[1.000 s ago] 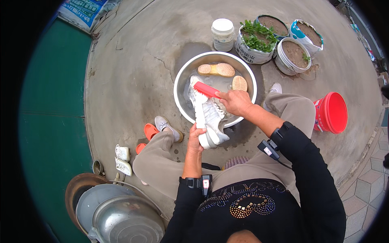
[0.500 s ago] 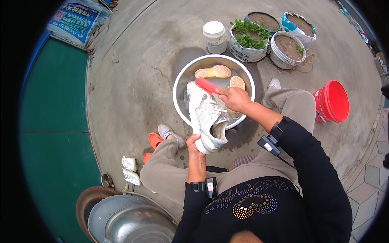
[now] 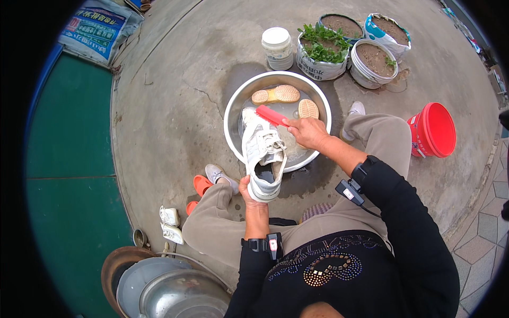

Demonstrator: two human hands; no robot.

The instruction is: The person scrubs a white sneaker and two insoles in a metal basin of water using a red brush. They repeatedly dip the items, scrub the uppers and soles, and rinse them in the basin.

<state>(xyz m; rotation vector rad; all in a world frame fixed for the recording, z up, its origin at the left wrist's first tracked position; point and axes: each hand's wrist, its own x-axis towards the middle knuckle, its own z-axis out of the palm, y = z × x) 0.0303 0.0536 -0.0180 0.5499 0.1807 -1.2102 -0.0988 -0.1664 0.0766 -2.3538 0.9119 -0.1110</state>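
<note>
My left hand (image 3: 251,194) is closed round the heel of a white lace-up sneaker (image 3: 265,142), its toe pointing away from me over the near left part of a metal basin (image 3: 231,137). In my right hand (image 3: 307,132) is the handle of a red scrubbing brush (image 3: 272,115). The brush's bristles rest against the sneaker's toe, where some pale foam shows. Inside the basin, in shallow water, a shoe with a tan sole (image 3: 283,94) lies sole up. Beside it, to the right, another tan sole (image 3: 308,109) shows, partly hidden by my right hand.
A red bucket (image 3: 438,130) stands to the right. Beyond the basin are a white lidded jar (image 3: 277,49), a leafy plant bag (image 3: 324,53) and a soil-filled bucket (image 3: 373,63). White shoes (image 3: 170,224), orange slippers (image 3: 201,184) and stacked metal basins (image 3: 183,294) lie at lower left.
The sneaker has turned in my left hand, its heel swinging left and its opening now facing up more. The brush stays at the toe.
</note>
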